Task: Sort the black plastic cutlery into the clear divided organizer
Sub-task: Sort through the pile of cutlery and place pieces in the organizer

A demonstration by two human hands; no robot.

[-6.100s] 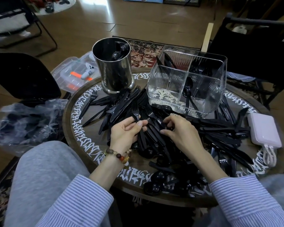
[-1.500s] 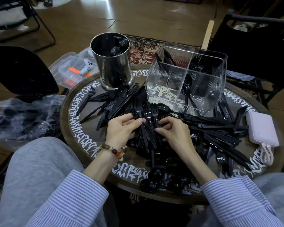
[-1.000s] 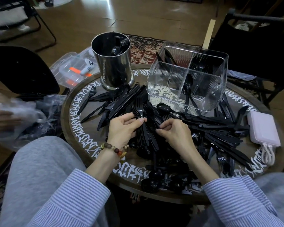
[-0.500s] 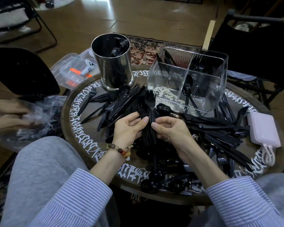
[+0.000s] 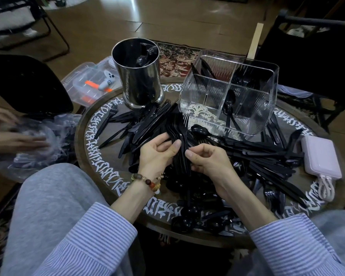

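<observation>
The round table (image 5: 84, 148) is heaped with loose black cutlery (image 5: 257, 156) from its centre to the right edge, with the clear organizer (image 5: 247, 108) at the far edge. My left hand (image 5: 157, 154) grips a bundle of forks (image 5: 180, 148) by the handles at centre, tines pointing away; my right hand (image 5: 207, 158) pinches one more against it. Light, slick, springy plastic, I reckon, so I squeeze mid-handle.

Light: dim indoor, daylight glare on far floor (image 5: 131, 5) | Blur: other person's hands (image 5: 18, 140) at left smeared | Edges: wide-angle bending | Centre: sharp
</observation>
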